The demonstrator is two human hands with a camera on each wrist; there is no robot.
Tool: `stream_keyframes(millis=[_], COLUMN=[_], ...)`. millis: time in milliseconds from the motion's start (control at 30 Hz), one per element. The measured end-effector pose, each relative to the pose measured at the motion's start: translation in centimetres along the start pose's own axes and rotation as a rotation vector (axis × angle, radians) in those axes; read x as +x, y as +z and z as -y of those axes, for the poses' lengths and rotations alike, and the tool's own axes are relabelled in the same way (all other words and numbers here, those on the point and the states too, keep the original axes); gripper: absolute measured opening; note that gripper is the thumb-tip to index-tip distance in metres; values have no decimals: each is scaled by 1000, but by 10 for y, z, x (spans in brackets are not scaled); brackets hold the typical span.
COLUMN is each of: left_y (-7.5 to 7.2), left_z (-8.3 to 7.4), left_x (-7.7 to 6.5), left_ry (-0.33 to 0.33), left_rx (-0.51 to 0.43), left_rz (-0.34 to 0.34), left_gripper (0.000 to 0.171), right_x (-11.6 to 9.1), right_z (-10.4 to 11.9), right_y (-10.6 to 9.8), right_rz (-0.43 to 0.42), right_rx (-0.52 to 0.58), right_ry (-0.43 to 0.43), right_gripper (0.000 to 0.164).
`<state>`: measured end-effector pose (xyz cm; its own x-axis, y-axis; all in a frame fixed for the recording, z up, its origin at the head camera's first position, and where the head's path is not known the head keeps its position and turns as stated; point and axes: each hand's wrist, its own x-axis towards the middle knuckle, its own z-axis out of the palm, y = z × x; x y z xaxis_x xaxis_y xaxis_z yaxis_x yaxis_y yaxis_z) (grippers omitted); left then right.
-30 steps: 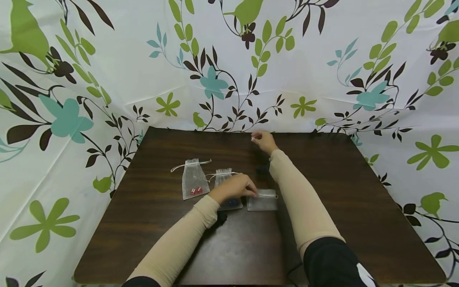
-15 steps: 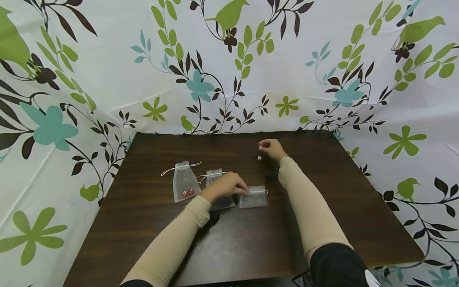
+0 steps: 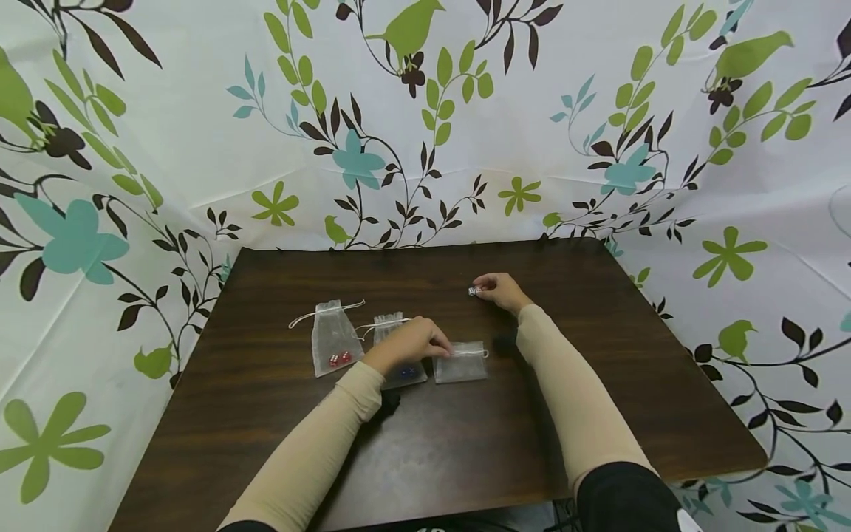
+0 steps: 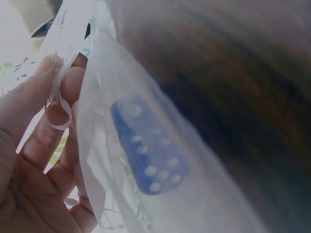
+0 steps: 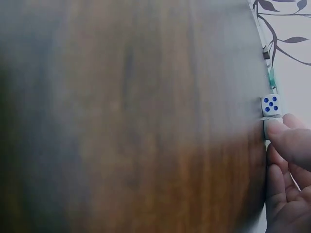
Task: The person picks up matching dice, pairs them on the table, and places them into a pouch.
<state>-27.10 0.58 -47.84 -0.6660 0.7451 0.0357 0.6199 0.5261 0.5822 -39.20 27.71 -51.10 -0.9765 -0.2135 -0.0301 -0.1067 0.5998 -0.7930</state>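
Observation:
With thumb and finger, my left hand (image 3: 414, 345) pinches the drawstring top of a small sheer white pouch (image 3: 462, 371), which lies flat. Under that forearm lies a second sheer pouch (image 3: 388, 321), partly hidden, with blue dice (image 3: 408, 372) inside; a blue die (image 4: 148, 145) looms large through the mesh in the left wrist view. Farther left, a third pouch (image 3: 329, 331) contains red dice (image 3: 340, 359). Toward the table's back, my right hand (image 3: 503, 290) pinches a white die (image 5: 269, 128) right beside another white die (image 5: 270, 104) with blue pips.
Everything lies on a dark wooden table (image 3: 266, 414). Behind it hangs a white cloth (image 3: 213, 148) printed with leaves and birds. White drawstrings (image 3: 307, 319) stick out from the pouches' tops.
A white die has come into sight on the table as my right hand moved off it, and that hand has lowered another die beside it. My left hand stays at the pouch; the head view shifted.

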Motion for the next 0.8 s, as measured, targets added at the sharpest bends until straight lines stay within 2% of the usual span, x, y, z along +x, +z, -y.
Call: stream_keyframes(millis=[400,667,800], left_y=[-1,-5,-6], left_z=[2,3,4], left_x=[3,5,5], left_ry=[5,3,-4], left_rx=[-10,11,5], left_rz=[-19,-30,-38], left_gripper=[10,9,8], right_x=[-2,-5,-4], right_z=[-1,-2,-3], right_y=[4,1,2], right_rz=[-15,6,13], right_rx=[-17,31,23], right_ry=[-9,-66,-35], right_gripper=[27,26,29])
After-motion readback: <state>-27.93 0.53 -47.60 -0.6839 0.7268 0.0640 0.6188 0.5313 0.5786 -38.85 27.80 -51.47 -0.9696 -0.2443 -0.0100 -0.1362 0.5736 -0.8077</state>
